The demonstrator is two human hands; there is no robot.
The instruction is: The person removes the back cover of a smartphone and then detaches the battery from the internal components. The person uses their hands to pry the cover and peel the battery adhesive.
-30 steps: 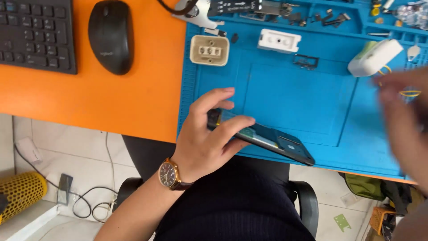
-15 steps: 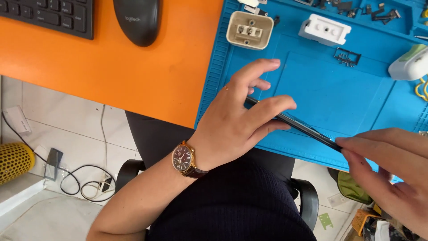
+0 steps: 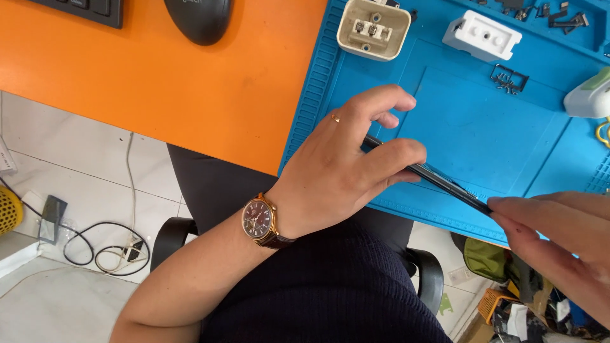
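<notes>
My left hand [image 3: 343, 171], with a ring and a brown-strapped wristwatch [image 3: 260, 221], grips a thin dark phone [image 3: 438, 179] held on edge over the near part of the blue work mat [image 3: 483, 136]. My right hand [image 3: 559, 244] comes in from the lower right, its fingertips touching the phone's far end. Only the phone's narrow side shows.
On the mat lie a beige plug block [image 3: 373, 28], a white plastic block [image 3: 481, 35], a small metal bracket [image 3: 508, 77] and a white device [image 3: 588, 98] at the right edge. A black mouse [image 3: 198, 18] and keyboard corner [image 3: 95, 9] sit on the orange desk [image 3: 178, 89]. Cables lie on the tiled floor.
My left hand turned the phone from flat onto its edge. My right hand came in from the right and reached the phone's end. The view shifted left and closer.
</notes>
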